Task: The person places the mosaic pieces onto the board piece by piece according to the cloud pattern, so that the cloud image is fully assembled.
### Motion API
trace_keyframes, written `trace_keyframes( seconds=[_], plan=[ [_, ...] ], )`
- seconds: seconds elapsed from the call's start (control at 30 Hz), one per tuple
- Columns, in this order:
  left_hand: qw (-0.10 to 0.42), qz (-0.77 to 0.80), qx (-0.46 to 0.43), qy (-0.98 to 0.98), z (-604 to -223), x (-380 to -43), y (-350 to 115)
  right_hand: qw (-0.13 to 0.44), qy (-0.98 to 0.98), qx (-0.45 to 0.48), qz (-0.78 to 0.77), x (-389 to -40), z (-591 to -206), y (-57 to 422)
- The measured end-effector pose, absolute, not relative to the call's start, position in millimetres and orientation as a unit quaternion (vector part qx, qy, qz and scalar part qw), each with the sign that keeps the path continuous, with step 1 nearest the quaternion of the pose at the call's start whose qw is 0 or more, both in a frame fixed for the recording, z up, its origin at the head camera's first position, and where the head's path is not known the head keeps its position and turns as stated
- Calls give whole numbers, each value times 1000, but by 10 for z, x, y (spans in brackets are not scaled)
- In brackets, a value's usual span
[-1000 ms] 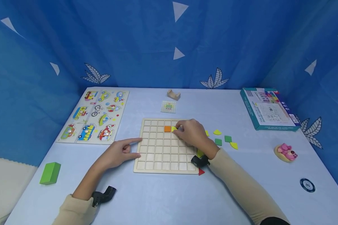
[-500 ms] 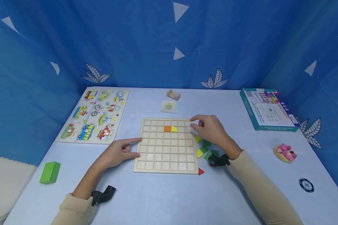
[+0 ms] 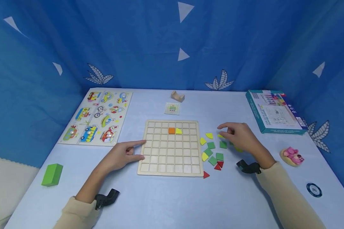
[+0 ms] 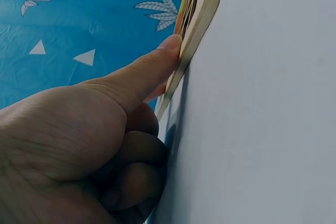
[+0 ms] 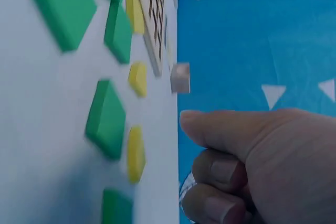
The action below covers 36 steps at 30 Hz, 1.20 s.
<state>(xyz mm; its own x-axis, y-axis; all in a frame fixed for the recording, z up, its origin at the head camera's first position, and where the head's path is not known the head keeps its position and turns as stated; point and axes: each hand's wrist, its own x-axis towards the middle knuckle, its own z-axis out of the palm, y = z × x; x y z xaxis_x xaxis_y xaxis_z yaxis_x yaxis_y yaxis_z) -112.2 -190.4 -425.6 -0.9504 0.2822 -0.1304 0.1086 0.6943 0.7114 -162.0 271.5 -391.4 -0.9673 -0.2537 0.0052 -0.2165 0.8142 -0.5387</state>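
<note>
A wooden grid board (image 3: 162,152) lies mid-table in the head view. In its second row from the far side sit an orange square tile (image 3: 171,130) and, beside it, a yellow quarter-round tile (image 3: 179,131). My left hand (image 3: 122,156) touches the board's left edge with straight index finger and thumb, its other fingers curled. My right hand (image 3: 240,136) hovers over the loose tiles right of the board, thumb and index apart, holding nothing. Just under its fingertips lies a yellow quarter-round tile (image 3: 220,136). Green square tiles (image 5: 106,119) show below it in the right wrist view.
Red triangle tiles (image 3: 206,175) lie by the board's near right corner. Behind the board are a pattern card (image 3: 172,108) and a small wooden holder (image 3: 177,96). A picture puzzle (image 3: 96,117), green block (image 3: 52,175), box (image 3: 276,112), pink figurine (image 3: 292,156) and round chip (image 3: 314,190) stand around.
My right hand has let go of the yellow quarter-round tile beside the orange one and moved right, over the loose tiles. My left hand stays at the board's edge.
</note>
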Motion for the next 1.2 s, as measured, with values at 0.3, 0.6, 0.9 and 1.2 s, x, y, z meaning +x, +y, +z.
trace_keyframes(
  seconds=[0.3,0.6,0.9,1.2],
  plan=[
    [116,371,106,915,-4245,-1112,-1890,87,944,-127,-291,-1642,-4020,2879],
    [112,366,111,917,-4247,-1109,-1894,85,952,-122,-268,-1654,-4025,2928],
    [107,368,114,917,-4253,-1110,-1903,74,953,-117,-268,-1651,-4085,2825],
    [111,371,116,915,-4237,-1098,-1900,62,955,-115,-264,-1627,-4109,2750]
  ],
)
